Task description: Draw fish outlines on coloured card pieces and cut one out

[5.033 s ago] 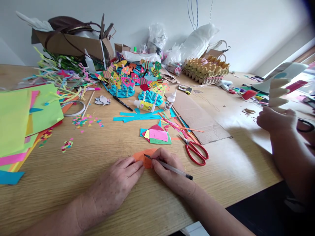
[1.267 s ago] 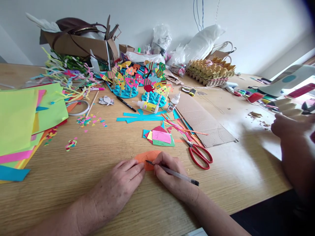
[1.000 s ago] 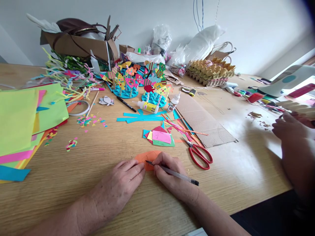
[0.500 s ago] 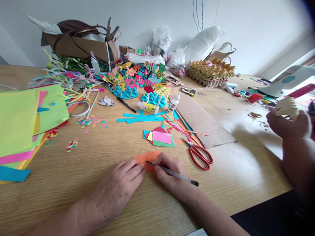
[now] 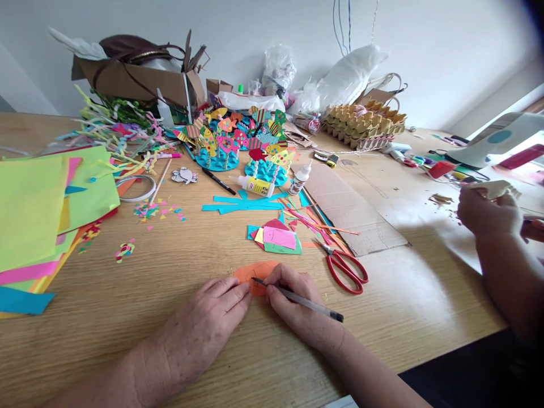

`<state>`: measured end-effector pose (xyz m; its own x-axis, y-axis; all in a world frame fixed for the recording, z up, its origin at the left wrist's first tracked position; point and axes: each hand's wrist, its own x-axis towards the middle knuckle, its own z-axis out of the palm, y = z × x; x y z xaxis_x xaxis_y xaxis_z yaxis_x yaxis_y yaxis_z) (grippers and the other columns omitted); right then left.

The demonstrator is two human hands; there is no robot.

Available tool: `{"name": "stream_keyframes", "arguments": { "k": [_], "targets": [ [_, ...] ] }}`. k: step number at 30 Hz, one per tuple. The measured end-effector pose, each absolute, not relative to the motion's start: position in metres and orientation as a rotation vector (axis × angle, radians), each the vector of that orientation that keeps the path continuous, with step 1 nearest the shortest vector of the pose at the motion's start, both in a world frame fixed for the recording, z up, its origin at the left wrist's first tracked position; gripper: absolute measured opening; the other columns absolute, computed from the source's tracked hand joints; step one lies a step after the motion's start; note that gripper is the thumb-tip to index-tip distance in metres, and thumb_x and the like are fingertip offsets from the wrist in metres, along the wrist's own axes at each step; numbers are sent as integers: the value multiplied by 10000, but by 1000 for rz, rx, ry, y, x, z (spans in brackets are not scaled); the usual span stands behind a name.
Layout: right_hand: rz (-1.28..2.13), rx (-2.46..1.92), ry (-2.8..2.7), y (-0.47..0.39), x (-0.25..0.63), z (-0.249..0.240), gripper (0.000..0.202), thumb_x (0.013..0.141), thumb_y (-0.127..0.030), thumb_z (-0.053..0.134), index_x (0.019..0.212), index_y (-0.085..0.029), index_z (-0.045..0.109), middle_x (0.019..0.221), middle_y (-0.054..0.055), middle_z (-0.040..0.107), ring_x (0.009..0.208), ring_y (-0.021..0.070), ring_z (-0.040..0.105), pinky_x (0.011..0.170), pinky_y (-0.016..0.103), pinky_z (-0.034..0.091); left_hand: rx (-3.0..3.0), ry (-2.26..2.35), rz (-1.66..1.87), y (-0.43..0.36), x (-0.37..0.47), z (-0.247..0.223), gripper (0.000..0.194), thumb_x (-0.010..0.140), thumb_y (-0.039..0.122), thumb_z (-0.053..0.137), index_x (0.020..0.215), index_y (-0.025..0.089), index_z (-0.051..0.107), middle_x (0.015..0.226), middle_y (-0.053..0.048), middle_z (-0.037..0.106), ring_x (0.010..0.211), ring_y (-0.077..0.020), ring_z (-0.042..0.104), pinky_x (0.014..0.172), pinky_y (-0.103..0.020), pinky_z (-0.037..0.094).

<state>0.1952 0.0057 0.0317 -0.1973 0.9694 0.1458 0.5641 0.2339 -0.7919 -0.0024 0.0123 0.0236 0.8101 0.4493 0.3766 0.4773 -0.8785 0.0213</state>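
An orange piece of paper [image 5: 258, 272] with pen lines on it lies flat on the table in front of me. My left hand [image 5: 216, 309] rests on its left edge, fingers laid flat and slightly bent. Between the fingertips of my right hand [image 5: 297, 306] is a pen [image 5: 314, 306] with a clear barrel and black end cap, its tip touching the paper. Just beyond is a small pile of coloured paper pieces, a pink one [image 5: 279, 238] on top. Red-handled scissors [image 5: 346, 269] lie to the right with their blades pointing away.
Coloured sheets [image 5: 29, 209] are stacked at left. Paper fish on blue bases [image 5: 217, 162], glue bottles [image 5: 301, 178] and blue strips [image 5: 242, 204] stand or lie ahead. Cardboard [image 5: 352, 209] lies at right. A co-worker's hand [image 5: 488, 212] holds a pale piece at far right.
My hands, the pen and the orange paper look almost the same. At the far right, the co-worker's hand has turned and lowered slightly, with the pale piece tilted differently.
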Motion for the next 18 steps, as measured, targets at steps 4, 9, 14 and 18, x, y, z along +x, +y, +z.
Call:
{"name": "stream_keyframes", "arguments": {
  "k": [4, 9, 14, 18],
  "targets": [
    [796, -1405, -1862, 5, 196, 31, 119, 699, -102, 432, 658, -208, 467, 529, -54, 477, 468, 102, 428, 486, 216, 330, -2911, -748, -584, 12, -3, 23, 435, 938, 39, 228, 1048, 97, 645, 1065, -70, 688, 962, -216, 617, 839, -352, 524],
    [814, -1400, -1854, 5, 196, 31, 121, 696, -97, 430, 661, -207, 468, 544, -47, 503, 473, 102, 438, 489, 216, 339, -2924, -746, -573, 12, -3, 22, 415, 927, 32, 251, 1070, 92, 636, 1082, -79, 680, 977, -219, 609, 844, -357, 521],
    [796, -1415, -1864, 6, 196, 32, 118, 697, -102, 430, 658, -210, 458, 531, -53, 479, 470, 104, 424, 486, 219, 331, -2905, -739, -584, 11, -3, 21, 432, 933, 37, 232, 1060, 93, 640, 1072, -76, 685, 966, -219, 612, 835, -354, 526],
    [801, -1417, -1870, 5, 196, 32, 121, 700, -100, 433, 663, -211, 465, 532, -57, 472, 473, 104, 430, 492, 218, 336, -2906, -753, -561, 12, -3, 22, 439, 933, 32, 226, 1057, 98, 642, 1072, -72, 685, 965, -221, 614, 828, -359, 528]
  ]
}}
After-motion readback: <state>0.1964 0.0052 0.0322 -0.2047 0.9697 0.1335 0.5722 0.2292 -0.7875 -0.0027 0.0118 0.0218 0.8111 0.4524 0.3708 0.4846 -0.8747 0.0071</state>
